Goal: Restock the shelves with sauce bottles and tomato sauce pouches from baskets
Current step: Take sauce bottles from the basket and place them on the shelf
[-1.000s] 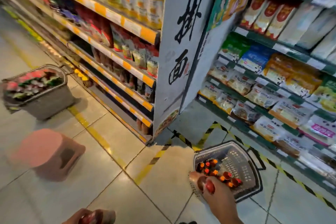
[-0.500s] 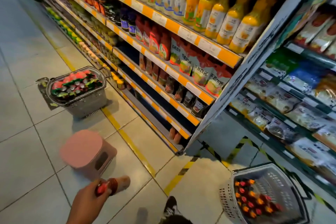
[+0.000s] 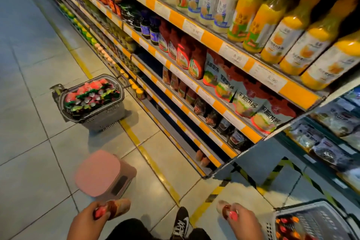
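As the person faced the shelves (image 3: 196, 84):
Hands: left hand (image 3: 87, 218) gripped one sauce bottle (image 3: 115, 207), right hand (image 3: 243, 220) gripped another bottle (image 3: 227, 211), likely carried for shelving.
Source: basket (image 3: 319, 218) beside right hand held more.

The person's left hand (image 3: 87, 218) and right hand (image 3: 244, 220) are both bare, with no glove, ring or watch showing, and no sleeve reaches either wrist within the view. Between the two hands, dark trousers (image 3: 128, 229) cover the legs, plain and black with no visible pattern. Just right of the trousers' upper edge sits a black sneaker (image 3: 181, 222) with white laces criss-crossing its top and a white curved mark on its side. The sneaker's toe is rounded and dark. Blur hides finer detail.
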The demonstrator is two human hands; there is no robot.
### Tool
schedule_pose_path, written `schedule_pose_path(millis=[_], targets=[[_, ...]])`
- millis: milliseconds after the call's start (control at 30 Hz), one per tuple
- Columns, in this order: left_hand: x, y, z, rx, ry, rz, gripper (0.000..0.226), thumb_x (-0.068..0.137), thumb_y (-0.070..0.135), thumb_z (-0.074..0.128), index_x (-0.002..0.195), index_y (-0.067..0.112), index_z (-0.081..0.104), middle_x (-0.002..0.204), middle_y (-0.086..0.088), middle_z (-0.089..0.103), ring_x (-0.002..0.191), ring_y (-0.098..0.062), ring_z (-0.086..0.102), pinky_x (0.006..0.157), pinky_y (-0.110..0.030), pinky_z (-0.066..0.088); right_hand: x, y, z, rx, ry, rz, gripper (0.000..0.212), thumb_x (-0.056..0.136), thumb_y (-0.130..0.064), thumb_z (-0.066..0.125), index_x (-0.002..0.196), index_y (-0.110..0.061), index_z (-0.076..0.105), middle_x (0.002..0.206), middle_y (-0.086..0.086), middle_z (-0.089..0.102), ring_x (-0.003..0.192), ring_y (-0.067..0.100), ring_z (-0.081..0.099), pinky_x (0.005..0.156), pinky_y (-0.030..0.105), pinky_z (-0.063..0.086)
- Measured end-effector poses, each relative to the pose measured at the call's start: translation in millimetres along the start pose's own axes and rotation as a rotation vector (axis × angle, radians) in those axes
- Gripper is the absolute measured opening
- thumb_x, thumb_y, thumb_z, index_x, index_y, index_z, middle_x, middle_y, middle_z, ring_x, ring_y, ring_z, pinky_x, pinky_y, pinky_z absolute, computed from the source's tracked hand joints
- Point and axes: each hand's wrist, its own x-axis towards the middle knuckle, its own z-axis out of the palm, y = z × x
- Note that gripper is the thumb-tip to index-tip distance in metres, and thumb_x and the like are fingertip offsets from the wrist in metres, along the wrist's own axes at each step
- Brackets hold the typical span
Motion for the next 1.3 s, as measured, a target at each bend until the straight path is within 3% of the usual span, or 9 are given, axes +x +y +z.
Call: schedule_pose_path(millis=[67, 200, 333, 467, 567, 667, 933, 1167, 1300], targets=[[4, 9, -17, -0.057, -0.006, -0.017, 0.021, 0.073, 0.020, 0.089, 0.082, 0.032, 0.074, 0.074, 0.022, 0.073, 0.084, -0.018, 0.070, 0.091, -0.036, 0.052, -7, -33, -24, 0.167, -0.057, -0.309, 0.010, 0.084, -0.044, 0.057, 0.089, -0.036, 0.057, 0.084, -0.006, 0.067, 0.080, 0.018, 0.065, 0.074, 0.034, 0.054], [86, -27, -15, 0.059, 0.006, -0.002, 0.019, 0.072, 0.035, 0.088, 0.084, 0.029, 0.074, 0.081, 0.008, 0.074, 0.082, -0.017, 0.069, 0.085, -0.035, 0.053, -16, -100, -54, 0.381, -0.055, -0.431, 0.017, 0.085, -0.033, 0.063, 0.080, -0.038, 0.048, 0.076, -0.007, 0.062, 0.071, 0.014, 0.059, 0.056, 0.030, 0.044], [197, -61, -13, 0.139, -0.045, 0.080, 0.039, 0.070, 0.044, 0.082, 0.103, 0.025, 0.074, 0.109, -0.015, 0.076, 0.100, -0.029, 0.070, 0.094, -0.035, 0.053, -42, -160, -59, 0.509, 0.032, -0.404, 0.009, 0.092, -0.027, 0.061, 0.095, -0.036, 0.060, 0.081, -0.008, 0.066, 0.072, 0.013, 0.062, 0.059, 0.031, 0.049], [175, 15, -62, 0.193, -0.116, 0.311, 0.016, 0.082, 0.035, 0.079, 0.084, 0.036, 0.063, 0.075, 0.009, 0.070, 0.069, -0.010, 0.063, 0.062, -0.029, 0.048, -50, -211, -37, 0.608, 0.046, -0.337, 0.009, 0.093, -0.034, 0.053, 0.095, -0.035, 0.062, 0.081, -0.007, 0.066, 0.073, 0.014, 0.063, 0.062, 0.034, 0.054], [211, 30, -62, 0.246, -0.177, 0.439, 0.021, 0.081, 0.031, 0.082, 0.086, 0.031, 0.061, 0.070, 0.012, 0.067, 0.067, -0.008, 0.062, 0.061, -0.031, 0.051, -54, -240, -13, 0.672, 0.058, -0.321, 0.017, 0.092, -0.037, 0.055, 0.076, -0.036, 0.055, 0.065, -0.010, 0.055, 0.058, 0.009, 0.050, 0.052, 0.028, 0.038], [241, 52, -49, 0.221, -0.203, 0.502, 0.022, 0.080, 0.026, 0.083, 0.088, 0.030, 0.063, 0.074, 0.012, 0.069, 0.071, -0.010, 0.063, 0.065, -0.033, 0.051, -59, -261, 10, 0.687, 0.038, -0.286, 0.011, 0.092, -0.028, 0.070, 0.091, -0.036, 0.063, 0.079, -0.012, 0.062, 0.071, 0.014, 0.060, 0.061, 0.029, 0.044], [316, 84, 54, 0.117, -0.244, 0.529, 0.018, 0.083, 0.020, 0.080, 0.093, 0.025, 0.066, 0.081, 0.007, 0.069, 0.076, -0.016, 0.064, 0.064, -0.032, 0.048, -7, -316, 92, 0.825, -0.008, -0.201, 0.013, 0.088, -0.021, 0.074, 0.090, -0.032, 0.067, 0.078, -0.019, 0.061, 0.073, -0.001, 0.059, 0.065, 0.033, 0.048], [385, 99, 180, 0.073, -0.234, 0.529, 0.025, 0.087, 0.028, 0.078, 0.110, 0.030, 0.070, 0.097, 0.001, 0.074, 0.086, -0.019, 0.066, 0.074, -0.030, 0.050, 86, -347, 170, 0.935, 0.046, -0.169, 0.017, 0.084, -0.021, 0.079, 0.084, -0.032, 0.066, 0.075, -0.011, 0.066, 0.075, 0.017, 0.062, 0.069, 0.033, 0.050], [433, 119, 246, 0.063, -0.198, 0.626, 0.026, 0.086, 0.030, 0.078, 0.110, 0.025, 0.070, 0.096, -0.001, 0.075, 0.089, -0.024, 0.068, 0.075, -0.032, 0.052, 165, -372, 189, 0.924, 0.132, -0.216, 0.012, 0.083, -0.024, 0.079, 0.086, -0.025, 0.068, 0.075, -0.012, 0.063, 0.074, 0.000, 0.058, 0.068, 0.025, 0.044]])
